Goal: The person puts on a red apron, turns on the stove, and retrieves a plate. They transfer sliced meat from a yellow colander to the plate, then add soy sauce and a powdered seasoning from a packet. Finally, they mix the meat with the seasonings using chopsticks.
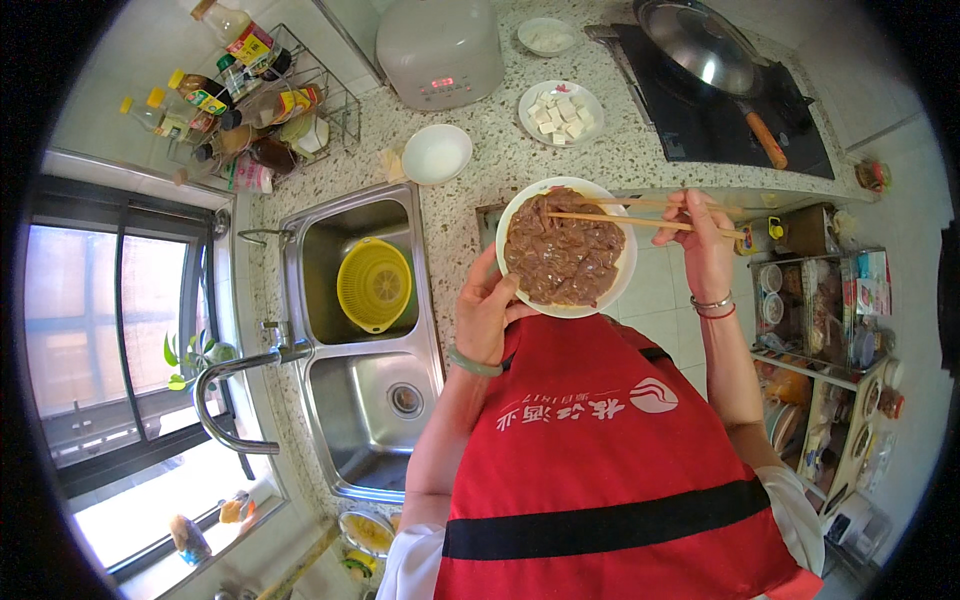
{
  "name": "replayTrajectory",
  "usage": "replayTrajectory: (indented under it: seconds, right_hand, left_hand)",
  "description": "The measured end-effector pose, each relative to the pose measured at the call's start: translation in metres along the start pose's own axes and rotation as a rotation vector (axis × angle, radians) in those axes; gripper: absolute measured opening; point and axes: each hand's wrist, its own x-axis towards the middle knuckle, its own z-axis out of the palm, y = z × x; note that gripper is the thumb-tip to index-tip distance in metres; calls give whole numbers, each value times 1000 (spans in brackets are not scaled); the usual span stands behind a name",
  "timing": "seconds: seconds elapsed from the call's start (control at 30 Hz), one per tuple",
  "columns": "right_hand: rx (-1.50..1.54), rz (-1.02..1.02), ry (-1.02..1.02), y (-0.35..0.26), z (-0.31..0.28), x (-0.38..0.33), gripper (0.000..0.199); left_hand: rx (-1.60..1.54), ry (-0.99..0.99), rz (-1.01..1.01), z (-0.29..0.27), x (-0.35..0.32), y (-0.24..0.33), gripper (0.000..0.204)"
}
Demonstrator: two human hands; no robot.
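Note:
My left hand (486, 312) grips the lower left rim of a white plate (623, 286), its thumb over the edge. Brown, glossy sliced meat (562, 260) covers most of the plate, which I hold up in front of my red apron (600, 450). In my right hand (697, 232) is a pair of wooden chopsticks (640, 219), the fingers closed round them. Their tips reach into the upper part of the meat. A bracelet sits on each wrist.
A double steel sink (430, 330) with a yellow colander (374, 285) lies left. On the counter are a white bowl (437, 155), a plate of white cubes (561, 114), a small dish (547, 37) and a rice cooker (440, 52). A lidded wok (698, 50) stands on the black stove (690, 130).

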Motion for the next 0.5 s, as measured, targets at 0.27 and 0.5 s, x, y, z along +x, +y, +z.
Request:
replayTrajectory:
  seconds: [0.27, 0.5]
  right_hand:
    - [-35, 20, -74, 2, -22, -6, 34]
    - [-75, -30, 31, -9, -18, -6, 35]
  left_hand:
    - [-58, 24, -19, -5, 1, -1, 49]
    - [-31, 15, -4, -4, 2, 3, 49]
